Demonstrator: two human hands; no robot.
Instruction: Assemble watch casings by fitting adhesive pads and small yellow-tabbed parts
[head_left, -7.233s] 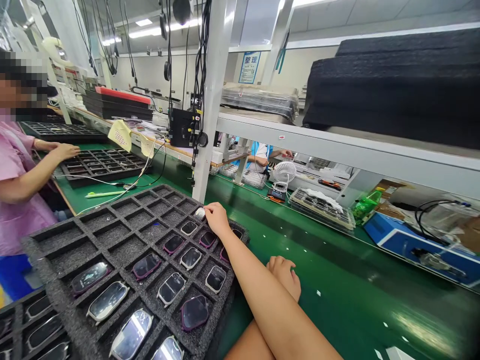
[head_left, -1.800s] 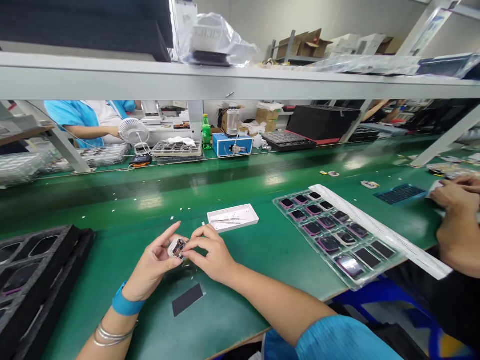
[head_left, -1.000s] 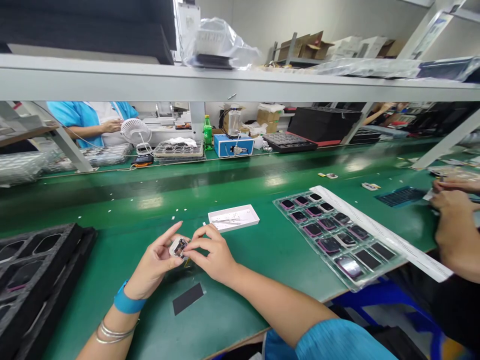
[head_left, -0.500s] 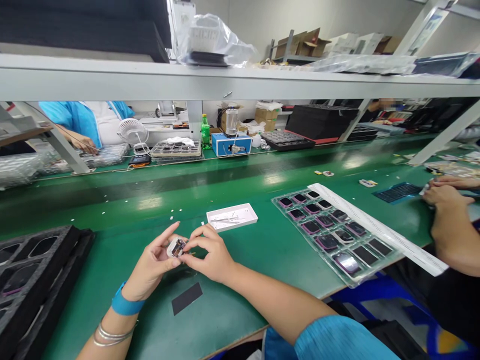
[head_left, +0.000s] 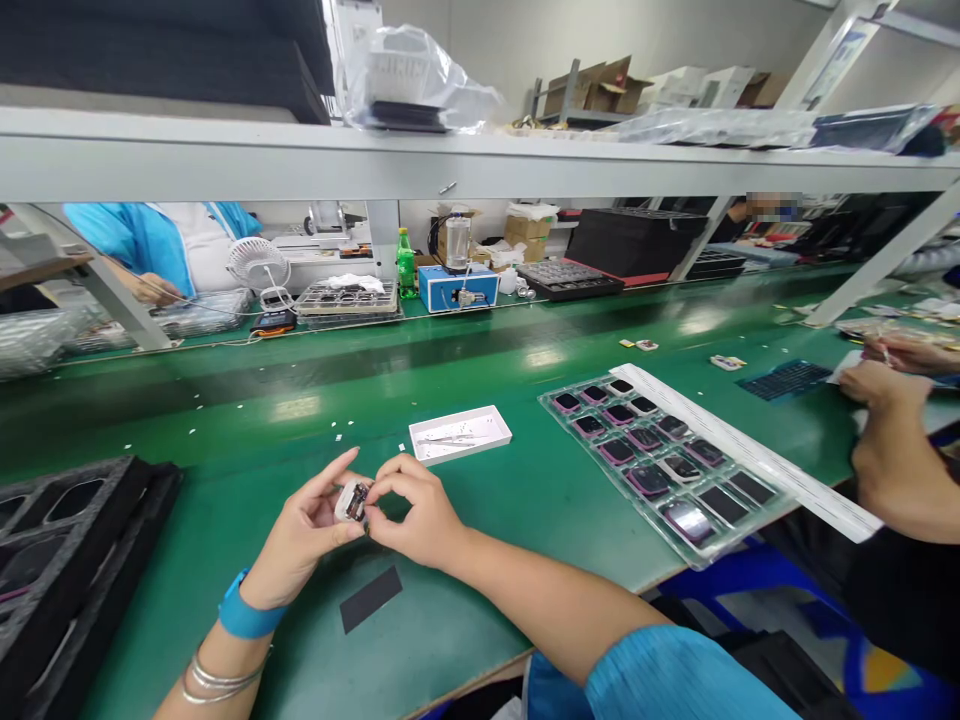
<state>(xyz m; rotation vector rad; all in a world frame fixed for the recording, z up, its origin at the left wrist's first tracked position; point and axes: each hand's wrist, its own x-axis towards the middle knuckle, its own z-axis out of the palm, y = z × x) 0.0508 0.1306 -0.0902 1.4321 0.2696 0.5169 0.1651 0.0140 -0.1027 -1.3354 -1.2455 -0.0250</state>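
Firstly, from the head camera I log the left hand [head_left: 300, 530] and right hand [head_left: 416, 515], both narrowed to a fingertip pinch on a small white-rimmed part [head_left: 355, 501] with a dark centre. The part is held in the air above the near edge of the green counter [head_left: 480, 625], between the two hands. Left wrist: a blue wristband [head_left: 244, 618] and silver bangles [head_left: 223, 682].

Next, on the counter: a black rectangular pad [head_left: 370, 599] lies just below the hands, and a white tray [head_left: 459, 435] holding tweezers [head_left: 454, 438] sits just beyond them. To the right is a clear plastic tray [head_left: 600, 462] of dark, purple-rimmed parts, with a white strip [head_left: 750, 455] along its far side. A black foam tray [head_left: 112, 520] sits at the left edge.

Last, at the right edge: a co-worker's hands [head_left: 885, 400], near a blue mat [head_left: 787, 379].
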